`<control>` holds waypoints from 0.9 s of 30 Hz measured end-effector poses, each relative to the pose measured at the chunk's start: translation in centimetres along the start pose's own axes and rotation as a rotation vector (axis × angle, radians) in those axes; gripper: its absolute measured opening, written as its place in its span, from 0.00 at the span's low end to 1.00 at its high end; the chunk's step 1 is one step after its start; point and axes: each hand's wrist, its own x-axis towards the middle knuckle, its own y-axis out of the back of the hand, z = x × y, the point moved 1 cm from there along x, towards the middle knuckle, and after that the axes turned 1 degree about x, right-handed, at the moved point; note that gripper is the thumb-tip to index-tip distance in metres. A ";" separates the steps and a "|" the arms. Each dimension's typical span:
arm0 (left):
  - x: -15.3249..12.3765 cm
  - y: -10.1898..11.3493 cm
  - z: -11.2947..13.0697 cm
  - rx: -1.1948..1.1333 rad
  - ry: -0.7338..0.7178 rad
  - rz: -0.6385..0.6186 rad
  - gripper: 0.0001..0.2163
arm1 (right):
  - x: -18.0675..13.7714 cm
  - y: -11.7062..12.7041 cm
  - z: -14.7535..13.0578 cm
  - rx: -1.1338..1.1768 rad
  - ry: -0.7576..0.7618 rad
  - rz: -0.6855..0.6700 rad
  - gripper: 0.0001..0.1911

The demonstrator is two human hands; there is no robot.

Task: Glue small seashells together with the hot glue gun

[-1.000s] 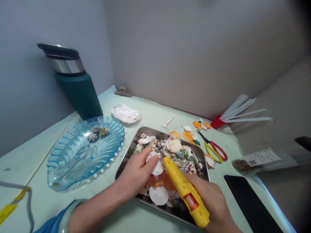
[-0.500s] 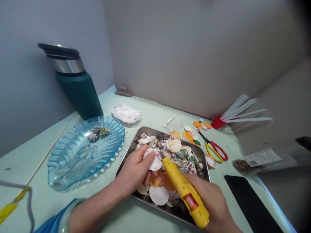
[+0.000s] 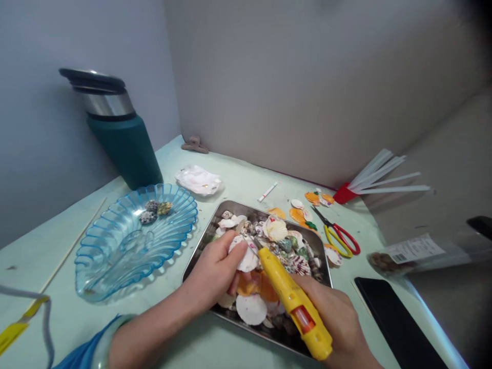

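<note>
My left hand [image 3: 216, 264] pinches a white scallop shell [image 3: 246, 254] with small pink marks, above a metal tray [image 3: 200, 246]. Gripped in my right hand [image 3: 338, 312] is a yellow glue gun [image 3: 294, 302] with a reddish window. Its thin metal tip points at the upper right edge of the held shell; whether they touch I cannot tell. Mixed seashells fill the tray, among them a cream scallop [image 3: 275, 228], a striped scallop [image 3: 300, 265] and a white shell [image 3: 251, 309] at the near side. Most of my right fingers are hidden behind the glue gun.
A blue clear dish [image 3: 103, 241] holding three small shells and a green bottle [image 3: 126, 148] stand left. Scissors [image 3: 338, 238], a red cup of translucent sticks [image 3: 344, 193], a black phone [image 3: 395, 323] and a bag [image 3: 415, 253] lie right. A white packet [image 3: 198, 179] sits behind.
The shell in my left hand has shifted slightly right, and the glue gun has moved a touch with it. Both hands keep their hold.
</note>
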 end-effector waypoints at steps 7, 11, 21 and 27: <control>-0.2 -0.1 0.3 -0.079 0.009 0.002 0.09 | 0.0 0.0 0.1 0.029 -0.002 -0.003 0.11; -0.1 0.0 -0.1 -0.039 0.009 -0.006 0.10 | 0.0 0.0 0.1 0.032 -0.011 -0.001 0.12; 0.0 -0.1 -0.4 -0.097 -0.018 -0.053 0.09 | -0.2 -0.2 0.2 0.017 -0.012 -0.013 0.12; 0.1 -0.1 -0.3 -0.103 -0.035 -0.065 0.10 | -0.1 0.0 0.1 0.000 -0.018 -0.008 0.12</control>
